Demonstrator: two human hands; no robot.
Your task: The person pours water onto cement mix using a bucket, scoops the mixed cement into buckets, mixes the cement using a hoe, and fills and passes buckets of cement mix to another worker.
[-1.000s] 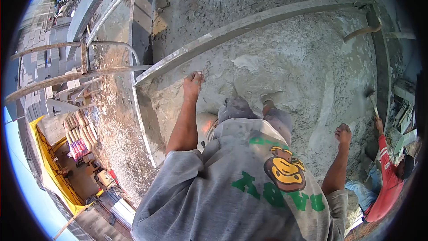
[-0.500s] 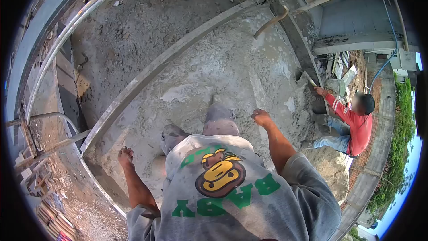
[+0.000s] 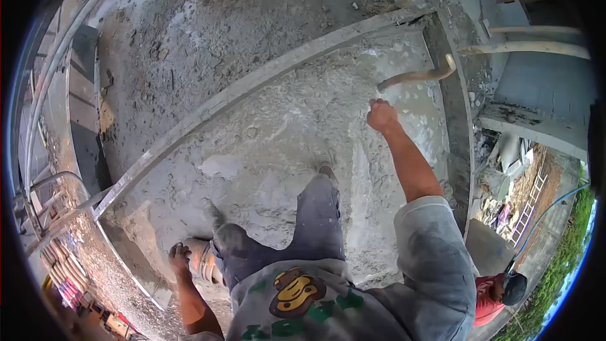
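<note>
My right hand (image 3: 382, 115) reaches forward over the wet concrete (image 3: 284, 120), its fingers curled in and nothing seen in them. Just ahead of it a bent brown stick, perhaps a tool handle (image 3: 413, 77), slants up from the concrete, its pale end by the right-hand form board (image 3: 456, 107). A small gap appears between hand and stick. Low at my left side, my left hand (image 3: 180, 257) hangs with loosely bent fingers slightly apart, holding nothing. Beside it is an orange and grey rounded thing (image 3: 205, 262), partly hidden by my leg. My legs (image 3: 315, 221) stand in the concrete.
A long form board (image 3: 233, 98) crosses diagonally ahead, with rough grey ground (image 3: 221, 38) beyond it. Metal pipes (image 3: 50, 88) curve along the left. At lower right is a co-worker in a red top (image 3: 487, 300); a ladder (image 3: 529, 208) and blue hose (image 3: 550, 213) lie farther right.
My right hand has stretched forward, close to the bent stick. The view has shifted, and the co-worker now appears lower at the right edge. My left hand remains low at my side.
</note>
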